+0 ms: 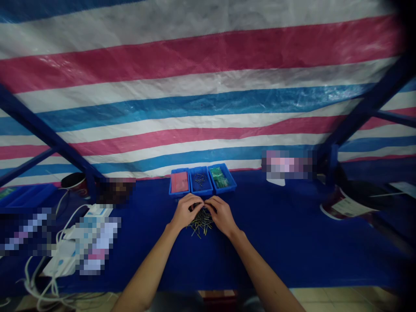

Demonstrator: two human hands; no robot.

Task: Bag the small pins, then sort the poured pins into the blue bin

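Observation:
A loose pile of thin metal pieces (200,223), which look like screws or nails, lies on the blue tabletop. Over its far edge my left hand (186,211) and my right hand (221,212) meet, fingertips pinched together. Whatever they pinch is too small to make out. Just beyond my hands stand three small blue bins in a row. The left bin (170,190) has a pinkish-red piece in it, the middle bin (202,192) a few of the thin metal pieces, and the right bin (231,187) green packets.
White power strips (61,258) with tangled cables lie at the left. A round tub (347,206) stands at the right, a dark cup (76,184) at the far left. Blue frame bars (48,125) slope at both sides before a striped tarpaulin (195,108).

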